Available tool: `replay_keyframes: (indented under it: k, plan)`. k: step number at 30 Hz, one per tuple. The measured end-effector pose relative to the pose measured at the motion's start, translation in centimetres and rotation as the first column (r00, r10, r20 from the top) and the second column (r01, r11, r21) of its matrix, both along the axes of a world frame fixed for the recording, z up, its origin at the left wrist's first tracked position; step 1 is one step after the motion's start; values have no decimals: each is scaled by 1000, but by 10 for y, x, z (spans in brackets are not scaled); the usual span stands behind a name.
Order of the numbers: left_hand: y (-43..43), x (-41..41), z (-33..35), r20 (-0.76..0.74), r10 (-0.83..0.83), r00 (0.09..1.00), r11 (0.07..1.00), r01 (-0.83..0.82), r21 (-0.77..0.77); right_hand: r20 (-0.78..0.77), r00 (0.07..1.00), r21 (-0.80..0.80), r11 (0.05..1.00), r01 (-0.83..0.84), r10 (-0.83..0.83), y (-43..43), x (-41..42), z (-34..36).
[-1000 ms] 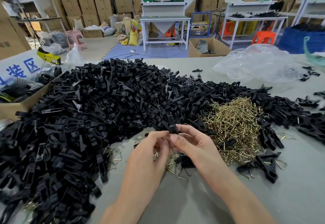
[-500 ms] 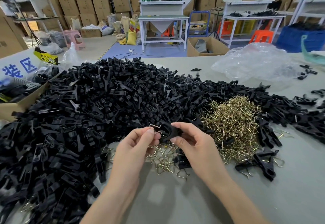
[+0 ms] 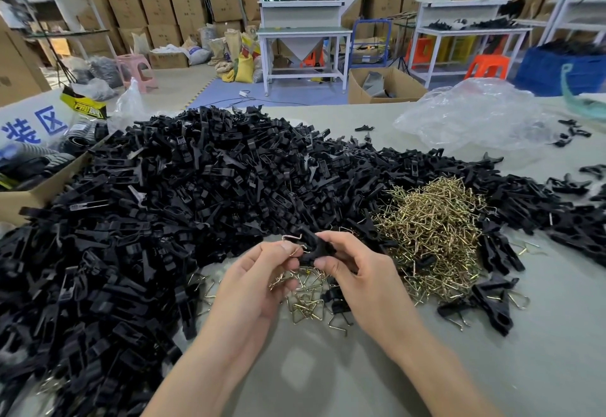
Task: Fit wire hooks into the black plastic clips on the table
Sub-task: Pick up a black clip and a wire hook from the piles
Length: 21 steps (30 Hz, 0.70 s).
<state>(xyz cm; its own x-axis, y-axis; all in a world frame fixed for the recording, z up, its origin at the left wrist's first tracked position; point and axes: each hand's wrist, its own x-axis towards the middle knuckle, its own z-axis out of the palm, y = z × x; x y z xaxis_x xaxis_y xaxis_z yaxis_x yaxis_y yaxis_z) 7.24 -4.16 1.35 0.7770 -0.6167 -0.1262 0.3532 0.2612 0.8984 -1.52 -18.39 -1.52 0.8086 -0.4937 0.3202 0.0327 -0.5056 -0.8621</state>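
Note:
My right hand (image 3: 359, 272) pinches a black plastic clip (image 3: 314, 248) just above the table. My left hand (image 3: 259, 282) pinches a wire hook (image 3: 292, 239) whose end sits against the clip's left side. A few more hooks hang from the lower fingers of my left hand. A big heap of black clips (image 3: 170, 207) covers the left and middle of the table. A pile of brass-coloured wire hooks (image 3: 433, 236) lies to the right of my hands. Loose hooks (image 3: 308, 302) lie under my hands.
A few clips with hooks fitted (image 3: 488, 302) lie at the right. A clear plastic bag (image 3: 472, 115) sits at the far right. A cardboard box (image 3: 36, 187) stands at the table's left edge. The grey table (image 3: 328, 377) shows bare in front of me.
Both hands rose slightly from the table. My left hand brought a wire hook up to the clip held by my right hand, and the hook now stays against the clip.

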Motion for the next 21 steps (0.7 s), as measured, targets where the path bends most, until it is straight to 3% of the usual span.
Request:
replay_keyframes:
  k: [15, 21]
  plan:
    - [-5, -3, -5, 50, -22, 999, 989, 14, 146, 18, 1000, -90, 996, -16, 18, 2, -2, 1]
    - [3, 1, 2, -128, -231, 964, 971, 237, 29, -6, 996, -91, 992, -87, 87, 3, -4, 3]
